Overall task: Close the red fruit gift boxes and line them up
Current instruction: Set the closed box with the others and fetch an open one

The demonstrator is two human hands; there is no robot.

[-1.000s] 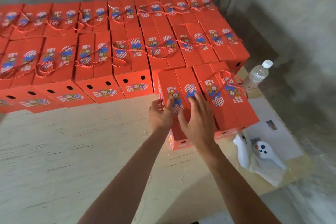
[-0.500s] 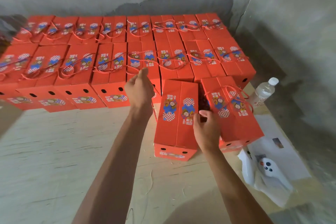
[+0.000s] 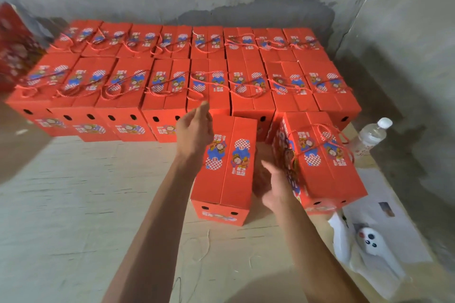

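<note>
A closed red gift box [image 3: 226, 167] without a visible rope handle stands on the board in front of two long rows of closed red boxes [image 3: 172, 81]. To its right stands another red box [image 3: 320, 162] with a rope handle, turned slightly askew. My left hand [image 3: 197, 128] hovers by the front box's far left corner with relaxed fingers and holds nothing. My right hand [image 3: 275, 184] reaches into the gap between the two front boxes, its blurred fingers extended along their sides.
A water bottle [image 3: 374, 134] stands at the right edge behind the askew box. White paper [image 3: 384, 216] and a white device [image 3: 371, 241] lie at front right. Concrete walls close the back and right. A blurred red box [image 3: 12, 49] shows at far left. The pale wooden board [image 3: 86, 204] extends to the left.
Both hands left the front box's lid. The left hand lifted up beside it, and the right hand slid off its right edge into the gap. The box now stands apart from its neighbour.
</note>
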